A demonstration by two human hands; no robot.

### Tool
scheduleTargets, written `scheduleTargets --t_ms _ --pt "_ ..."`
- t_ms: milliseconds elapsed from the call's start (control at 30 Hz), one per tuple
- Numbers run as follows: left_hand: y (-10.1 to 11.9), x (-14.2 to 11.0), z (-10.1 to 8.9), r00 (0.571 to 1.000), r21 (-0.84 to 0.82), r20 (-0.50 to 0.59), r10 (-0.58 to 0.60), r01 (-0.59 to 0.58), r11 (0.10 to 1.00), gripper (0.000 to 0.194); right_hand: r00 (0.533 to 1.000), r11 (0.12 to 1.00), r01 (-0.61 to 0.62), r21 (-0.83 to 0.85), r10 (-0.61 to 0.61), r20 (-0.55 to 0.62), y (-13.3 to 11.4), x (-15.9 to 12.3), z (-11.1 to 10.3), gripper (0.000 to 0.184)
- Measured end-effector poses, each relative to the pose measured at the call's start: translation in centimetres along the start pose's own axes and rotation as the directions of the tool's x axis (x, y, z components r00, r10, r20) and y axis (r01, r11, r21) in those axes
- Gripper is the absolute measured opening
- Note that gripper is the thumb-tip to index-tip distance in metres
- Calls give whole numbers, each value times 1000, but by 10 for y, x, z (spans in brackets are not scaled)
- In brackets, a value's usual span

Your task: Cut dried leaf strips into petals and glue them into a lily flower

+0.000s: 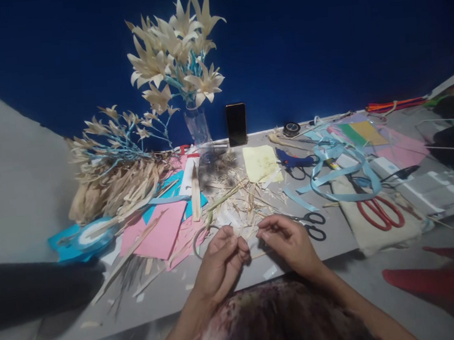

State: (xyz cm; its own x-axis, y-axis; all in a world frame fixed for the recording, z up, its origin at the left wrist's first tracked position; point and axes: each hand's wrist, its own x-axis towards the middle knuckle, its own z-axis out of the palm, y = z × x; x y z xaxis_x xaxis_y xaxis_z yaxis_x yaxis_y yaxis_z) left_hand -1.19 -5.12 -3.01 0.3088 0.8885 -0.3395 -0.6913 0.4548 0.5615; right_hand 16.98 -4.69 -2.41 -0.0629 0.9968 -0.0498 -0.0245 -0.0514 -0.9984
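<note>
Near the front edge of the table, my left hand (pixel 223 258) has its fingers pinched together, with a small pale bit showing at the tips. A short gap away, my right hand (pixel 290 243) is closed too, thumb against curled fingers. What either hand holds is too small to make out. Black-handled scissors (pixel 315 226) lie just beyond my right hand. Close to my left hand rests a grey ring-shaped item (pixel 198 241), partly covered by the fingers. Dry husk scraps (pixel 249 199) litter the table behind both hands.
A clear vase (pixel 199 130) of cream husk flowers (pixel 176 53) stands by a phone (pixel 236 125). Dried husks (pixel 122 186) and pink paper (pixel 157 230) are left; a blue glue gun (pixel 295 159), light-blue ribbon (pixel 371 179) and red-handled scissors (pixel 397 213) lie right.
</note>
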Motion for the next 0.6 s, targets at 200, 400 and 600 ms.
scheduleTargets --t_ms 200,400,600 --pt "-1 2 3 1000 -45 25 1 0 999 20 930 775 -362 518 263 257 14 7 11 38" --pt "-3 2 2 999 -71 34 -34 36 997 16 920 757 -391 523 301 252 19 8 19 31" --pt "-2 2 2 999 -75 4 -50 50 996 17 946 795 -325 513 285 156 13 12 15 31"
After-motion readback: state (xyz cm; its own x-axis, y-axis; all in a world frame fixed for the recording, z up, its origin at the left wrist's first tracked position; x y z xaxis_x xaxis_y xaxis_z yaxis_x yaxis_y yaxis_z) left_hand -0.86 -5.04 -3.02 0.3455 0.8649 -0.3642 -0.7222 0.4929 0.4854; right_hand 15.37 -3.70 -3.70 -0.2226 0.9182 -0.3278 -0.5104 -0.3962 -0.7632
